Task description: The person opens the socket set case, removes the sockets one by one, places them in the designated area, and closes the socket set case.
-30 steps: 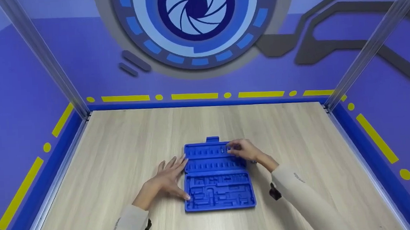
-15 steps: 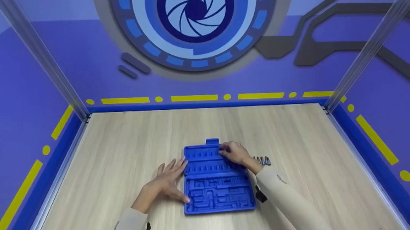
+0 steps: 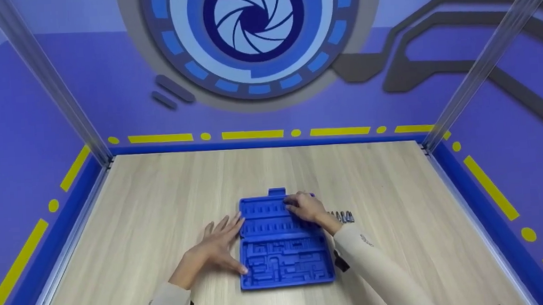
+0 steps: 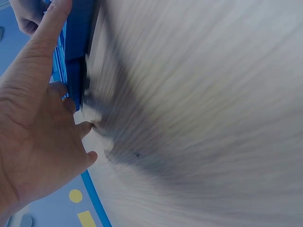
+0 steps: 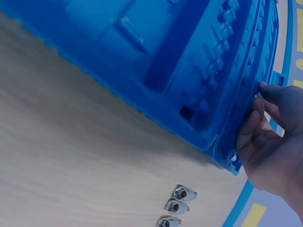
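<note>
A blue moulded tool case (image 3: 290, 260) lies unfolded on the table, its slotted lid half toward the far side. My left hand (image 3: 211, 250) rests along its left edge with fingers spread and thumb at the lower corner. Over the lid's upper slot row, my right hand (image 3: 307, 208) has thumb and fingers drawn together. In the right wrist view, a small metal glint (image 5: 257, 96), seemingly a socket, shows between those fingertips, mostly hidden. Another shiny socket (image 5: 233, 157) sits in the case corner. Several metal sockets (image 3: 344, 216) stand in a row right of the case, partly behind my right wrist.
The light wood table (image 3: 179, 186) is bordered by blue-purple panels (image 3: 11, 140) with yellow marks. The case's latch tab (image 3: 276, 191) sticks out at its far edge. Metal posts (image 3: 54, 76) rise at the back corners.
My right hand has moved left along the upper slot row, uncovering the sockets on the table. My left hand stays at the case edge. The whole view has shifted slightly.
</note>
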The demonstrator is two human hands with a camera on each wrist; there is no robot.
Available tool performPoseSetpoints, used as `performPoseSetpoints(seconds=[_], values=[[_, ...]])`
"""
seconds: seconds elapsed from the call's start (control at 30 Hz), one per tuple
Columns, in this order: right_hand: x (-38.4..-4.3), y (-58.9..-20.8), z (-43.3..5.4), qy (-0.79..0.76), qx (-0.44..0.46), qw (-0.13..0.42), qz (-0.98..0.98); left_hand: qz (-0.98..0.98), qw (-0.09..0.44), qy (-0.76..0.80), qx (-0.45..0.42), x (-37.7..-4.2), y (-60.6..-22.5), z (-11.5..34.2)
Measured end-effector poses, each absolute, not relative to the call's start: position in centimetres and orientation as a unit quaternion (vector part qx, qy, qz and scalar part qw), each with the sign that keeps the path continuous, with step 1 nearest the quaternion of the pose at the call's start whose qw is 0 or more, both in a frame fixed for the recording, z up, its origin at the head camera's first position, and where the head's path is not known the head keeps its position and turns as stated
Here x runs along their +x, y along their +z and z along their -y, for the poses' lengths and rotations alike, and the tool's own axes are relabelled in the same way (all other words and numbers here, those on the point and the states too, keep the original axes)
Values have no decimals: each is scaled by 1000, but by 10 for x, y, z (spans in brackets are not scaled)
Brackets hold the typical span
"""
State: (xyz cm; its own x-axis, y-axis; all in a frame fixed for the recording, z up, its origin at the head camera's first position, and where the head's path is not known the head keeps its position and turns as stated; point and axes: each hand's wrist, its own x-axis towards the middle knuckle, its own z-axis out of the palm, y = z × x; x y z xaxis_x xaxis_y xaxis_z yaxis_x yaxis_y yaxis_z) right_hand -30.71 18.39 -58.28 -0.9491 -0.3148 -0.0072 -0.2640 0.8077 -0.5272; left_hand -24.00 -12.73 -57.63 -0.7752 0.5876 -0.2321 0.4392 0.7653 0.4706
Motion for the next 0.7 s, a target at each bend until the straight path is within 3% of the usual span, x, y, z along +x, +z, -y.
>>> performPoseSetpoints(seconds=[0.7], values=[[-308, -583, -188, -305, -125, 48, -943, -919, 189, 202, 281, -241, -578, 127]])
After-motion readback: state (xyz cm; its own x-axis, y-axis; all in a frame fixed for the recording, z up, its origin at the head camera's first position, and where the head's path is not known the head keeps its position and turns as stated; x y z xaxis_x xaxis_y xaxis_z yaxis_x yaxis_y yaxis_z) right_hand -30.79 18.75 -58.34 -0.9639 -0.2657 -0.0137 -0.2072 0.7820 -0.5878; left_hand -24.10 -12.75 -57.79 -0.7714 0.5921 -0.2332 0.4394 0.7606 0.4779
